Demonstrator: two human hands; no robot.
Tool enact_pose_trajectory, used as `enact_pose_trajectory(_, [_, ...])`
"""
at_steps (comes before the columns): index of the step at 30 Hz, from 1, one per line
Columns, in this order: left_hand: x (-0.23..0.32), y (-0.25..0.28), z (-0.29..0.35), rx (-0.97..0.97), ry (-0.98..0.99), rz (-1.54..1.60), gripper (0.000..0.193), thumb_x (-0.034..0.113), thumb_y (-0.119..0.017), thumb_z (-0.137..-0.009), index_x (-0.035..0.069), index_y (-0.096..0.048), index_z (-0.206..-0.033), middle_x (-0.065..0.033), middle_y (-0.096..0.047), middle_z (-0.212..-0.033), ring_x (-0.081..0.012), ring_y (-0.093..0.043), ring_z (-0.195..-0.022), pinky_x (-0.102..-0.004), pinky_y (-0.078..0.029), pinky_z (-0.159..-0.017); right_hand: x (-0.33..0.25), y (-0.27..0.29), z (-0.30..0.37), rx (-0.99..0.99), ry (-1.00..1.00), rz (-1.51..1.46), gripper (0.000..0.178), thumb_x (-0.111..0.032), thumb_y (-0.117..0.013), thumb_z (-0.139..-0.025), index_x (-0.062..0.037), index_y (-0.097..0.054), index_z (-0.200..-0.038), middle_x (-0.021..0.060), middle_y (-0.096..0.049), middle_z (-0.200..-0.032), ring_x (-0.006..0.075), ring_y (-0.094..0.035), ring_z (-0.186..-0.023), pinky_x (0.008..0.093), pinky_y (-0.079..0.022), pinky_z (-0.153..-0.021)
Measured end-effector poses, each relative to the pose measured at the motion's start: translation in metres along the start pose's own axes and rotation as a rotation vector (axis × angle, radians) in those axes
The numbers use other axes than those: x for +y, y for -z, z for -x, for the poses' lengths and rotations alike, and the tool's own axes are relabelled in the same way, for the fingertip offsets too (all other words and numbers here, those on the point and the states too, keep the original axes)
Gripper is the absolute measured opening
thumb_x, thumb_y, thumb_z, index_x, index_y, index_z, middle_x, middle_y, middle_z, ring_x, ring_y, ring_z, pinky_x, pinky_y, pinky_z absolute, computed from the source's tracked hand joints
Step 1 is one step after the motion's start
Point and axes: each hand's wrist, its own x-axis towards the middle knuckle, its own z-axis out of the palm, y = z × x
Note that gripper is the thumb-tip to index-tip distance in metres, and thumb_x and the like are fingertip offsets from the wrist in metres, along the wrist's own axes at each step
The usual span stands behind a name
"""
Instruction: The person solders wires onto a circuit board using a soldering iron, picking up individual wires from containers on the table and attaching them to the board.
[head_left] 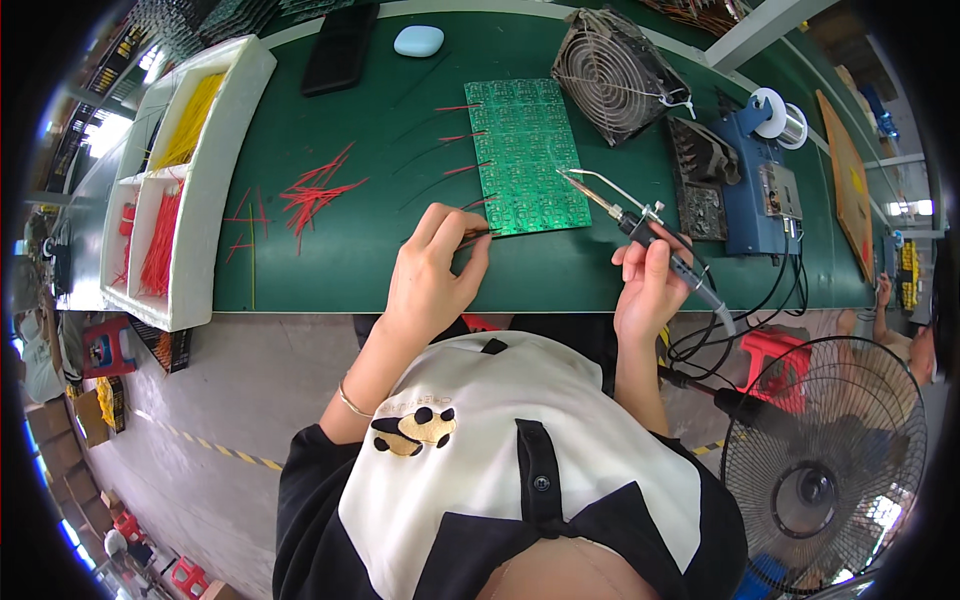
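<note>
Green bench top (335,275) carries the work. A white compartment tray (203,205) stands at the left, with yellow wires (192,118) in its far section and red wires (162,243) in a near one. Loose red wires (318,195) lie between tray and panel. A black phone (340,50) and a light-blue case (419,40) rest near the far edge. A square metal-grilled fan (612,78) stands just beyond the panel's far right corner. A blue unit (748,190) with a solder spool (771,113) bounds the right side.

The circuit board panel (530,150) lies flat at bench centre: green, rectangular, densely patterned, with short red leads (462,169) projecting from its left edge. The left hand (437,265) is narrowed to a pinch at the lower-left corner; whatever it grips is mostly hidden. The right hand (650,287) grasps a soldering iron (642,230), tip over the panel; contact cannot be determined.

A strip of bench separates the panel's lower edge from the near bench edge. Rightward travel is bounded by the blue unit and looped black cables (790,290).
</note>
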Motion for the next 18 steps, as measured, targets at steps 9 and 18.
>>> enact_pose_trajectory(9, [-0.001,0.002,0.003,-0.05,0.014,-0.055,0.009,-0.004,-0.063,-0.073,0.0,-0.06,-0.08,-0.0074,-0.057,-0.079,-0.0166,-0.055,-0.06,-0.0251,-0.045,-0.051,0.0,-0.001,0.02,-0.113,0.016,-0.039,0.009,-0.01,-0.048,-0.088,-0.0022,-0.045,-0.088,0.0036,-0.044,-0.067,0.0088,-0.041,-0.055,0.0258,-0.037,-0.05])
enact_pose_trajectory(18, [-0.006,-0.002,0.003,0.018,-0.12,-0.1,0.01,-0.001,-0.066,-0.071,0.002,-0.06,-0.077,-0.0053,-0.054,-0.075,-0.0196,-0.054,-0.055,-0.0285,-0.044,-0.047,0.002,0.002,0.021,-0.191,0.025,-0.004,0.008,-0.008,-0.049,-0.086,-0.001,-0.046,-0.088,0.0057,-0.045,-0.071,0.009,-0.041,-0.056,0.0245,-0.037,-0.05])
